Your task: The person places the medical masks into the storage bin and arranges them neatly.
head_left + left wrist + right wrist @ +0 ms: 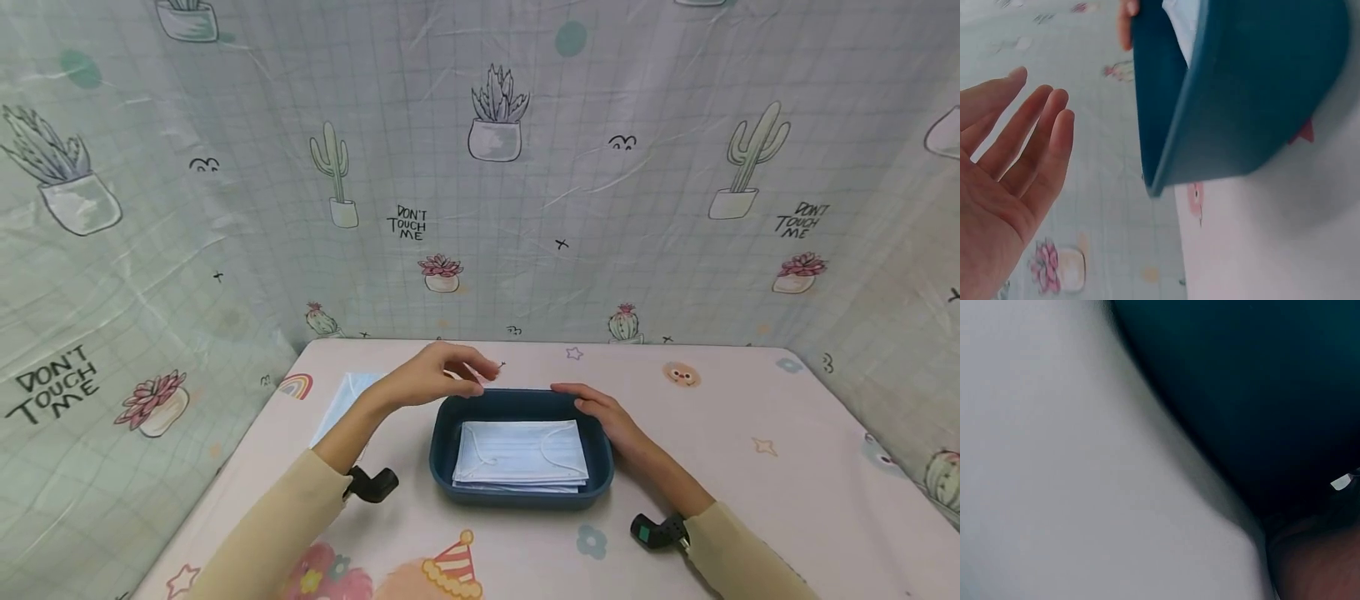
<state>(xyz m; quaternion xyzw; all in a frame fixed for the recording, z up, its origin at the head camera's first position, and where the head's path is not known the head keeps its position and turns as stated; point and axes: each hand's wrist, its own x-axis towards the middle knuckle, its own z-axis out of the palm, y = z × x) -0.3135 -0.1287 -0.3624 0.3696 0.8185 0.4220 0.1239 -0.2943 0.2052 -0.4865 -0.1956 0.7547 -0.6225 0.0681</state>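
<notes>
A dark blue plastic bin [517, 500] stands on the table, holding a stack of light blue face masks [517, 454] with white ear loops. Over its far left corner hovers my left hand [431, 375], fingers loosely bent and nothing between them; the left wrist view shows this hand [1013, 162] apart from the bin's wall [1260, 94]. At the far right corner my right hand [611, 421] holds the rim. In the right wrist view the bin's dark side [1241, 381] fills much of the picture, and little of that hand shows.
Another light blue face mask [348, 400] lies on the table at the left, partly hidden by my left forearm. The pale table cover [750, 467] has printed cartoons. A curtain with cactus prints [555, 192] hangs behind and along both sides.
</notes>
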